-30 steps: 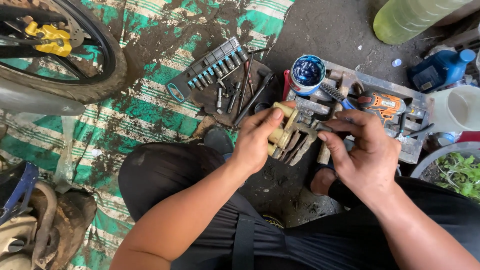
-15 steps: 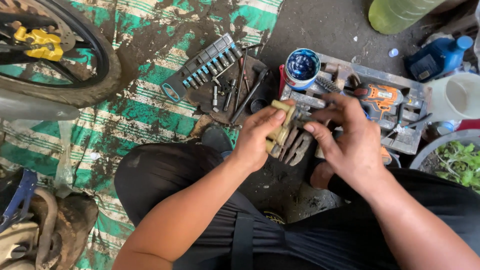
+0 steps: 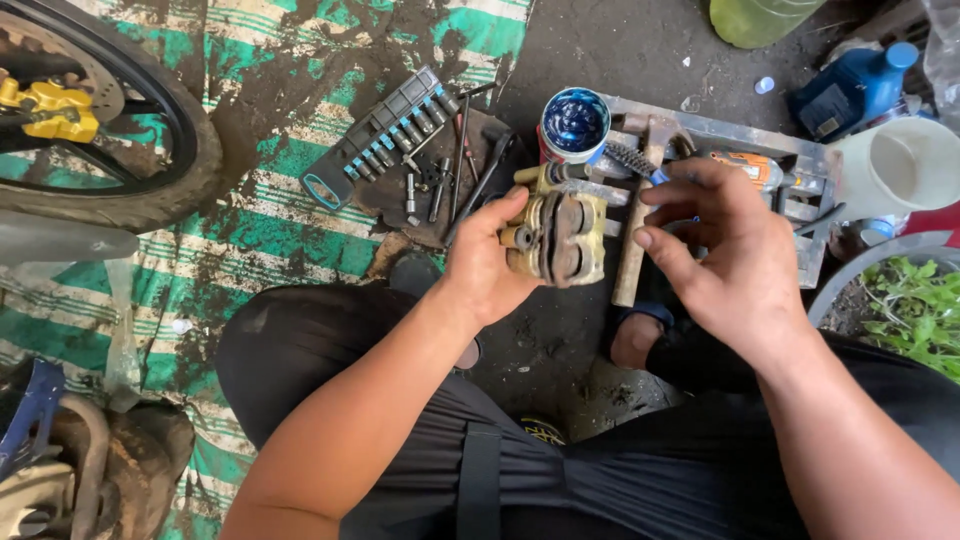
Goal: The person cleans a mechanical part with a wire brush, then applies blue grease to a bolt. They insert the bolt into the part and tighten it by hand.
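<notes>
My left hand grips a dirty gold brake caliper with its pads showing, held up above my lap. My right hand hovers just to the right of the caliper, fingers spread and curled, apart from it and holding nothing. A hammer with a wooden handle lies on the ground under my right hand's fingers. A small round tin of blue grease stands open just beyond the caliper.
A blue socket rail and loose wrenches lie on a green striped mat. A motorcycle wheel with a yellow caliper is at the far left. A metal tool tray, white jug, blue bottle and green plants lie right.
My right hand has let go of the caliper and drawn back to the right. My left hand has turned the caliper so its pads face up.
</notes>
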